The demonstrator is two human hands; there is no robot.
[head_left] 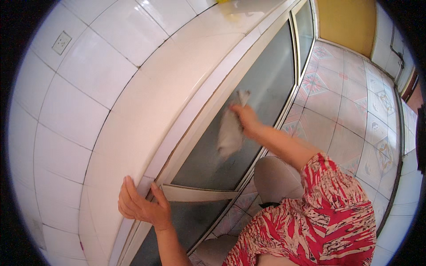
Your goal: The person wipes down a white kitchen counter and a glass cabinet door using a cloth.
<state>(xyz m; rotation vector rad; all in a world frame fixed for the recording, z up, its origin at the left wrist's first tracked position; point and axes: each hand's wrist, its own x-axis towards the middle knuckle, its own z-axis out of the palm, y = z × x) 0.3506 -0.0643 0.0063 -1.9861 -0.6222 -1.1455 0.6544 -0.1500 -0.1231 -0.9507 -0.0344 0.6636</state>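
A whitish cloth (231,135) is gripped in my right hand (245,119), its loose end hanging down over the dark glass panel (266,75) of a sliding cabinet door. The top end of the cloth sticks out above my fingers. My left hand (146,206) lies on the edge of the pale tiled counter (133,133), fingers stretched over the top and thumb apart near the door frame (197,193). Nothing is held in that hand. The cloth's lower end is slightly blurred.
White wall tiles with a socket (61,42) rise behind the counter. A yellow item (223,1) shows at the counter's far end. Patterned floor tiles (341,119) stretch right of the cabinet toward a tan door (347,24). My knee (275,179) is close to the cabinet doors.
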